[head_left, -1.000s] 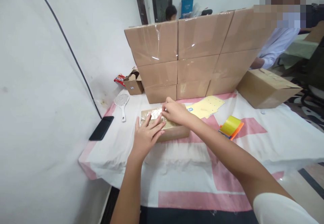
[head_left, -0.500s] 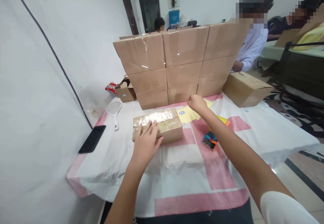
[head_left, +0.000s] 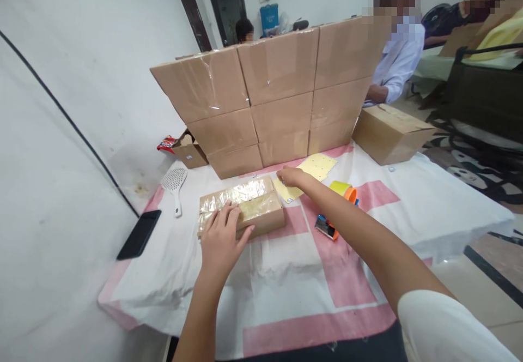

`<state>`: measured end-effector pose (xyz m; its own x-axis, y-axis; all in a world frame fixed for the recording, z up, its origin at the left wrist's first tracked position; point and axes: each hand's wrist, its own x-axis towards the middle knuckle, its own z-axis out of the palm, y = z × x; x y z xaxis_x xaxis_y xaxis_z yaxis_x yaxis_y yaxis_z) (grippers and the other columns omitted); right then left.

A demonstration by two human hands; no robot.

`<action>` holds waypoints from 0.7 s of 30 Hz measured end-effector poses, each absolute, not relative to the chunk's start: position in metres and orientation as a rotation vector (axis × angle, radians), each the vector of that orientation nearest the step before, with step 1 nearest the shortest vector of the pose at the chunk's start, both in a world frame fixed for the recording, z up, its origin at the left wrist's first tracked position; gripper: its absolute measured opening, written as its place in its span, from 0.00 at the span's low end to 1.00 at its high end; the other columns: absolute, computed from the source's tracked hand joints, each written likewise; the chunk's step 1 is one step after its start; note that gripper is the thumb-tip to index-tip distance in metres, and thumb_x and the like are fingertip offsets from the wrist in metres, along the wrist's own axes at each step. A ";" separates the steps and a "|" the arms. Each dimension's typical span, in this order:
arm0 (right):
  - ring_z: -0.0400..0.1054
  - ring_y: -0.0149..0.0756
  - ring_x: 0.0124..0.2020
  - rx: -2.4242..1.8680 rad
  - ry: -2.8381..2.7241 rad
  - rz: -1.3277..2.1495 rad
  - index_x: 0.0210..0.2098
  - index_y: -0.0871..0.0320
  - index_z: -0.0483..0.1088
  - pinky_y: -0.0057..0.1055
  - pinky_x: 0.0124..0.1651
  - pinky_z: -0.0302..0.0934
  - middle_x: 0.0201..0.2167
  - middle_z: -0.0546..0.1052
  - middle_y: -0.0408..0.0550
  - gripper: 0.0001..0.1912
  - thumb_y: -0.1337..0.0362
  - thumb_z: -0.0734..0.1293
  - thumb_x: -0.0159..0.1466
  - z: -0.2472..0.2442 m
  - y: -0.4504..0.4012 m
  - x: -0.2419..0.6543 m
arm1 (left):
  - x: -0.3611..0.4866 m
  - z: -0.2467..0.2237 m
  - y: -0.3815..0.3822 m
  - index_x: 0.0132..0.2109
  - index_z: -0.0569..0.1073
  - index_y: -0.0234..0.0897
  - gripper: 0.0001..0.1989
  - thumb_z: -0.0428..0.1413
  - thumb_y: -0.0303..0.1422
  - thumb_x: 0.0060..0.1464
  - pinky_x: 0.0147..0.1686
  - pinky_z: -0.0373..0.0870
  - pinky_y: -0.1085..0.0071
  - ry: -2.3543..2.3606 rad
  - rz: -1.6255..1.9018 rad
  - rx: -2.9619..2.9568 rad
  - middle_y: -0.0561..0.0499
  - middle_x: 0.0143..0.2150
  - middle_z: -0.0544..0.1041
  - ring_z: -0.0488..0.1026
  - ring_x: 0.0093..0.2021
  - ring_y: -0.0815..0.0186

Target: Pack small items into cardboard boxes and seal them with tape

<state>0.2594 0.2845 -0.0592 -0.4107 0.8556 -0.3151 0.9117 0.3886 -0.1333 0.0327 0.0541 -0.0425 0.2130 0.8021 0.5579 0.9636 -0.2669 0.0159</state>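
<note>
My left hand [head_left: 223, 236] rests with fingers apart on a small brown cardboard box [head_left: 261, 209], whose top has shiny clear tape along it. Just past the box's right end, my right hand [head_left: 291, 176] is closed in a pinch over a yellow sheet [head_left: 318, 166] with small printed marks. What its fingertips hold, if anything, is hidden. Below my right forearm lies an orange and blue object [head_left: 327, 227] that looks like a tape dispenser, partly covered by the arm.
A wall of stacked cardboard boxes [head_left: 281, 92] stands behind. Another carton [head_left: 390, 130] sits right; a small open box [head_left: 190, 152], white slotted spoon [head_left: 175, 185] and black phone [head_left: 139, 235] lie left. A person in a light shirt [head_left: 402, 56] is beyond the table.
My right hand has moved left and slightly down, closer to the small box, uncovering more of the yellow sheet. My left hand stays on the box. The view has shifted a little.
</note>
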 end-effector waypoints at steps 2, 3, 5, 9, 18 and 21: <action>0.74 0.48 0.49 1.565 2.460 -0.417 0.55 0.57 0.73 0.36 0.44 0.66 0.58 0.71 0.62 0.19 0.72 0.66 0.64 -0.060 0.284 0.259 | 0.032 -0.043 0.055 0.52 0.71 0.40 0.14 0.57 0.40 0.63 0.62 0.65 0.54 -1.635 -0.658 -2.150 0.42 0.56 0.77 0.72 0.62 0.51; 0.74 0.48 0.48 1.560 2.461 -0.414 0.54 0.58 0.73 0.35 0.44 0.65 0.58 0.72 0.62 0.19 0.72 0.65 0.64 -0.059 0.283 0.260 | 0.032 -0.043 0.055 0.52 0.70 0.40 0.14 0.57 0.40 0.63 0.62 0.65 0.55 -1.629 -0.652 -2.144 0.42 0.56 0.77 0.72 0.61 0.51; 0.74 0.48 0.48 1.552 2.459 -0.408 0.52 0.60 0.74 0.34 0.43 0.65 0.57 0.72 0.63 0.17 0.72 0.65 0.65 -0.059 0.282 0.263 | 0.033 -0.043 0.055 0.53 0.70 0.40 0.15 0.57 0.40 0.63 0.62 0.65 0.56 -1.621 -0.649 -2.133 0.41 0.56 0.77 0.72 0.61 0.51; 0.74 0.46 0.47 1.540 2.493 -0.384 0.53 0.59 0.73 0.33 0.41 0.63 0.58 0.72 0.61 0.17 0.71 0.64 0.65 -0.061 0.281 0.270 | 0.034 -0.043 0.054 0.53 0.70 0.40 0.15 0.57 0.40 0.63 0.61 0.65 0.56 -1.612 -0.649 -2.122 0.42 0.56 0.77 0.72 0.60 0.50; 0.73 0.48 0.50 1.529 2.525 -0.348 0.49 0.58 0.75 0.33 0.42 0.63 0.56 0.75 0.60 0.15 0.72 0.63 0.66 -0.060 0.281 0.270 | 0.033 -0.044 0.053 0.52 0.70 0.40 0.14 0.57 0.40 0.63 0.61 0.65 0.55 -1.609 -0.649 -2.115 0.42 0.56 0.77 0.72 0.60 0.50; 0.73 0.48 0.52 1.533 2.541 -0.348 0.53 0.59 0.72 0.33 0.44 0.63 0.58 0.74 0.62 0.17 0.72 0.62 0.67 -0.063 0.282 0.271 | 0.034 -0.043 0.053 0.52 0.70 0.40 0.14 0.57 0.39 0.63 0.60 0.65 0.55 -1.606 -0.654 -2.119 0.41 0.56 0.77 0.72 0.60 0.49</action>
